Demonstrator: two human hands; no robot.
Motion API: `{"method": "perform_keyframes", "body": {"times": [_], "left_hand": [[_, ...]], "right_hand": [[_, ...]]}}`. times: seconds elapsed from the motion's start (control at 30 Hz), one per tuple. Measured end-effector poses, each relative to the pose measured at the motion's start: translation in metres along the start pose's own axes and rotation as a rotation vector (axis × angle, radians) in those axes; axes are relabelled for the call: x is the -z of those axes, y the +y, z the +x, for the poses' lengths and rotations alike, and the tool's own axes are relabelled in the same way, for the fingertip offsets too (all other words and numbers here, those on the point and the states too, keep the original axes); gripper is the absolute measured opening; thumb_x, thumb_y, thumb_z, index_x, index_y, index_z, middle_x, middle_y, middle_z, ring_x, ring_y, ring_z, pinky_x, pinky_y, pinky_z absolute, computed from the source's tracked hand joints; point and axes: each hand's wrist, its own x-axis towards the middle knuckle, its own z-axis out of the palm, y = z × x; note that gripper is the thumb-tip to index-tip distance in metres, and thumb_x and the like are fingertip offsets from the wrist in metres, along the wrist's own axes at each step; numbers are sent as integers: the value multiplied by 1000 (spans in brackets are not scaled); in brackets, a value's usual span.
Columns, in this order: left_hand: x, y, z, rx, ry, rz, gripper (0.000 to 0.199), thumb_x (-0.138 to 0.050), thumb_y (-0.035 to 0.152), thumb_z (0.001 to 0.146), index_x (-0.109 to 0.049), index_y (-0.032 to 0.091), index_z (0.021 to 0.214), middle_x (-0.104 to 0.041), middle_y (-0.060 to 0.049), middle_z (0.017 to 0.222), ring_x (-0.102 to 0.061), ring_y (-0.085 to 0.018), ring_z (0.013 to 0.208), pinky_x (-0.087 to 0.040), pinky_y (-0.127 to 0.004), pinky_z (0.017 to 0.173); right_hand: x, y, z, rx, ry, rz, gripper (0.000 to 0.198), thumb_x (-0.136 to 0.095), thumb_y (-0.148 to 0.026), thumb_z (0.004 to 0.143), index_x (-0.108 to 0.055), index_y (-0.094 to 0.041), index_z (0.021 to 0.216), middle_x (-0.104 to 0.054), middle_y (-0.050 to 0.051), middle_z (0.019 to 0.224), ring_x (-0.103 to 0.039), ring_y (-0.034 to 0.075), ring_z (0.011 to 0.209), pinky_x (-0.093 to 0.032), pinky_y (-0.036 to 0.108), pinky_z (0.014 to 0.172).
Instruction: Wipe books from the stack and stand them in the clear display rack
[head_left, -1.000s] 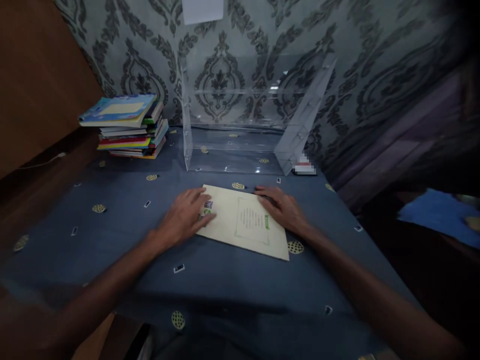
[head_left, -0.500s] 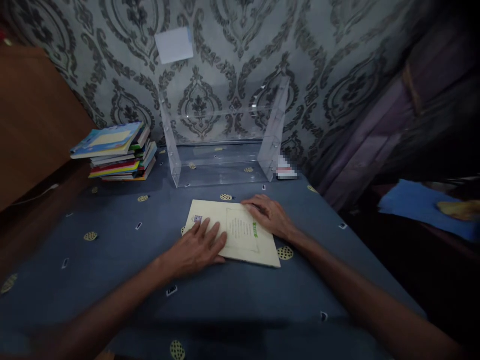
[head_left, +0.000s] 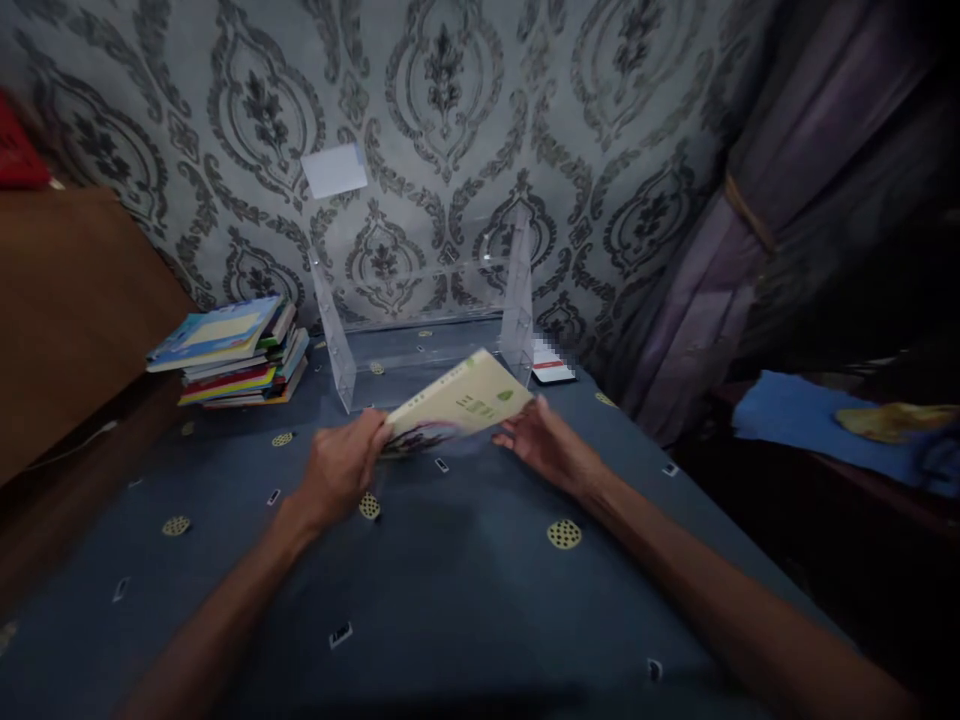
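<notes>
1. Currently, the left hand [head_left: 342, 462] is closed on the left end of the cream book [head_left: 480, 395], which tilts between the two hands, apparently clear of the desk [head_left: 457, 570]. Pinched so near one end, it could swing downward under its own weight.

2. The right hand [head_left: 553, 450] is half curled at the book's right corner, some fingers below the cover; whether it grips or merely touches cannot be told. If it carries nothing, that corner could slip past the fingertips and drop.

3. Just beyond the hands is a clear plastic stand [head_left: 517, 305]. Being hard to see against the patterned wall [head_left: 577, 130], it could be knocked by the book's upper edge and pushed askew.

4. Uneven lifting by the hands could twist the book and let its pages fan open.

5. Past the left hand, on its outer side, the stack of books [head_left: 232, 350] overhangs at the top; a wide elbow or book sweep might topple it.
</notes>
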Motion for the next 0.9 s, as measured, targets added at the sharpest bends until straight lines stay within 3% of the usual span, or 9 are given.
{"method": "perform_keyframes", "body": {"times": [0.1, 0.23, 0.37, 0.47, 0.7, 0.8, 0.9], "left_hand": [[0, 10, 7, 208, 94, -188, 34, -36, 39, 101, -51, 22, 76, -46, 4, 60, -45, -12, 54, -32, -23, 55], [-19, 11, 2, 451, 143, -505, 45, -43, 54, 96, -40, 21, 66, -38, 4, 60, -39, -11, 56, -31, -22, 53], [-42, -3, -15, 662, -40, -831, 51, -58, 70, 82, -52, 20, 85, -52, 5, 64, -48, -11, 54, -37, -21, 49], [-52, -13, -29, 760, -235, -966, 62, -69, 70, 74, -50, 20, 104, -59, 5, 62, -54, -12, 48, -40, -21, 45], [-60, -29, -32, 831, -484, -806, 62, -69, 66, 76, -43, 19, 107, -61, 5, 57, -56, -14, 40, -38, -20, 36], [-53, -30, -23, 813, -644, -575, 46, -59, 56, 88, -43, 19, 109, -61, 4, 58, -59, -17, 41, -42, -23, 39], [-43, -26, -14, 656, -664, -189, 32, -53, 43, 94, -47, 17, 112, -66, -1, 68, -67, -21, 58, -49, -28, 54]], "right_hand": [[-15, -2, -4, 18, -81, -35, 47, -76, -66, 71, -71, -24, 91, -75, 6, 91, -68, 21, 83, -57, 36, 74], [-33, -8, -7, 23, -131, -128, 45, -75, -61, 75, -71, -20, 92, -73, 3, 80, -65, 18, 68, -55, 32, 63], [-35, -5, -7, -79, -144, -169, 42, -74, -57, 79, -65, -18, 94, -66, -1, 65, -54, 11, 47, -39, 22, 39], [-30, 7, -5, -184, -152, -179, 43, -77, -53, 76, -59, -19, 96, -65, -3, 61, -54, 11, 43, -36, 20, 34], [-26, 24, 6, -289, -83, -340, 35, -78, -37, 76, -53, -20, 94, -65, -2, 67, -57, 12, 46, -40, 20, 33], [-26, 22, 11, -315, -78, -432, 33, -75, -33, 78, -54, -19, 98, -67, -1, 73, -61, 13, 51, -44, 22, 36], [-26, 17, 11, -350, -108, -557, 36, -72, -36, 82, -54, -17, 107, -68, 0, 71, -61, 15, 50, -45, 24, 39]]}}
